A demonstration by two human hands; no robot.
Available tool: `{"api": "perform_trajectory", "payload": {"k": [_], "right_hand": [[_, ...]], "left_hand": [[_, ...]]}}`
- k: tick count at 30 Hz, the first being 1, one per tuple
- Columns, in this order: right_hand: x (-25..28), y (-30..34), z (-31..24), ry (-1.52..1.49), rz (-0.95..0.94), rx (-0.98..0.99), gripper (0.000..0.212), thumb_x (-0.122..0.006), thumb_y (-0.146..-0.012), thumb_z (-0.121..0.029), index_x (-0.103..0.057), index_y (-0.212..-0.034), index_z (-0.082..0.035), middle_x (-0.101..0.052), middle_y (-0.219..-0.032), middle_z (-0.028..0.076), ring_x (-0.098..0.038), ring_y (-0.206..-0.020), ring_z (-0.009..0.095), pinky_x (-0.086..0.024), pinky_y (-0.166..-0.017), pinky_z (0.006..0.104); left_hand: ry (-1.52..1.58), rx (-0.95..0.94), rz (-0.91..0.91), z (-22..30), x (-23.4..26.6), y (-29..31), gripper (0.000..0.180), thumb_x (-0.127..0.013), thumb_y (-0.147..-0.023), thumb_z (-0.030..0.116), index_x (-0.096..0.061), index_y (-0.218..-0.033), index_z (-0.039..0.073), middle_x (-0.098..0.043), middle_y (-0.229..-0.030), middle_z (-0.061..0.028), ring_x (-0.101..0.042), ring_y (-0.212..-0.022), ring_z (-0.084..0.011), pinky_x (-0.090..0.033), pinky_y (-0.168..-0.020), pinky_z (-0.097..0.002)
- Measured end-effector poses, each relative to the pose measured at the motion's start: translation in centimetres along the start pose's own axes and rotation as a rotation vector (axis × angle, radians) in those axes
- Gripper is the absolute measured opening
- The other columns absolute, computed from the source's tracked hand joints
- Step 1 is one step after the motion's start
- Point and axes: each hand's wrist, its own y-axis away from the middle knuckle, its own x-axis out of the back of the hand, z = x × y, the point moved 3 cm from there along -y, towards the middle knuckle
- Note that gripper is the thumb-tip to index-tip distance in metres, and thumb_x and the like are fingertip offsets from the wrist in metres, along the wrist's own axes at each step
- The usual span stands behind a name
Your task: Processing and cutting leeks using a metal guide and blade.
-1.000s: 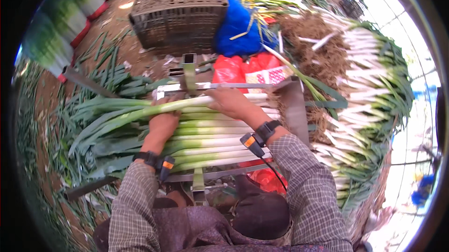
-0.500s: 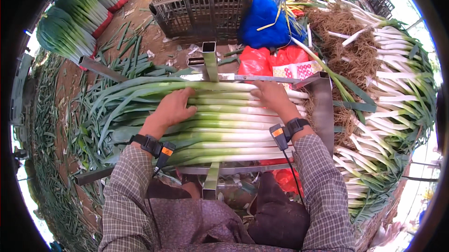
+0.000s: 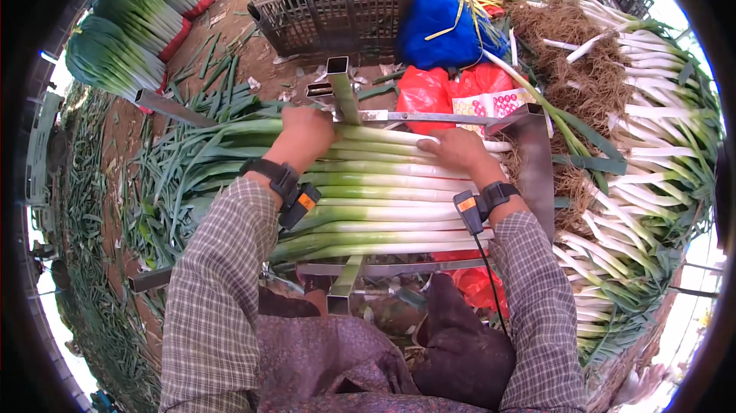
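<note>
A layer of trimmed leeks [image 3: 383,192] lies side by side across a metal rack [image 3: 543,175], green leaves to the left and white ends to the right. My left hand [image 3: 305,136] is curled over the farthest leek, beside the upright metal post [image 3: 345,95]; its fingertips are hidden. My right hand [image 3: 458,149] grips the white part of that same far edge, with the thumb pointing left along the stalk. Both wrists carry black straps with small orange-marked devices.
A dark plastic crate [image 3: 330,14] stands beyond the rack, with a blue net bag [image 3: 448,26] and red plastic bags [image 3: 423,95] beside it. Untrimmed leeks [image 3: 652,137] with roots are piled on the right. Tied leek bundles [image 3: 115,57] stand at far left.
My left hand has moved right and away from me, and its fingers have curled over the far leek. My right hand has shifted slightly right. The view has also shifted a little.
</note>
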Motion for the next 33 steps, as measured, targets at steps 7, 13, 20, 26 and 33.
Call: {"api": "perform_trajectory", "payload": {"k": [7,13,20,26,33], "right_hand": [[-0.5,-0.1,0.4,-0.013,0.003,0.010,0.055,-0.043,-0.086,-0.060,-0.064,-0.110,-0.016,-0.066,-0.101,0.016,-0.061,-0.099,0.031,-0.045,-0.086,0.0440],[-2.3,0.0,1.7,-0.015,0.151,-0.014,0.050,-0.047,-0.084,-0.058,-0.067,-0.095,-0.014,-0.067,-0.089,0.015,-0.063,-0.088,0.030,-0.044,-0.076,0.0456],[-2.5,-0.6,0.3,-0.059,0.257,0.043,0.042,-0.048,-0.086,-0.048,-0.065,-0.092,-0.010,-0.065,-0.095,0.014,-0.058,-0.097,0.031,-0.038,-0.080,0.0535],[-1.0,3.5,1.3,0.047,0.321,0.010,0.033,-0.051,-0.088,-0.031,-0.058,-0.112,-0.009,-0.062,-0.108,0.017,-0.056,-0.106,0.032,-0.035,-0.090,0.0603],[1.0,26.3,2.2,-0.717,0.204,0.066,0.028,-0.047,-0.092,-0.022,-0.056,-0.112,-0.005,-0.065,-0.088,0.013,-0.063,-0.082,0.026,-0.048,-0.077,0.0366]], "left_hand": [[0.157,-0.277,0.310,-0.1,-1.7,-0.6,0.050,-0.056,-0.084,0.046,-0.054,-0.121,0.012,-0.064,-0.089,-0.0145,-0.060,-0.088,-0.0366,-0.043,-0.074,-0.0497],[0.285,-0.180,-0.003,0.0,-3.3,-1.6,0.040,-0.048,-0.091,0.041,-0.056,-0.113,0.008,-0.064,-0.086,-0.0192,-0.061,-0.083,-0.0382,-0.047,-0.071,-0.0480],[0.227,-0.227,0.253,-1.0,-4.8,-0.7,0.036,-0.048,-0.089,0.040,-0.059,-0.111,0.014,-0.061,-0.091,-0.0150,-0.060,-0.079,-0.0360,-0.047,-0.066,-0.0474],[0.572,-0.243,0.192,-1.3,-4.6,-0.3,0.037,-0.055,-0.086,0.035,-0.058,-0.110,0.007,-0.058,-0.106,-0.0189,-0.055,-0.101,-0.0380,-0.044,-0.085,-0.0462],[0.476,-0.243,0.243,2.7,-4.8,9.0,0.032,-0.059,-0.080,0.013,-0.055,-0.109,0.000,-0.049,-0.119,-0.0223,-0.046,-0.112,-0.0401,-0.038,-0.096,-0.0442]]}}
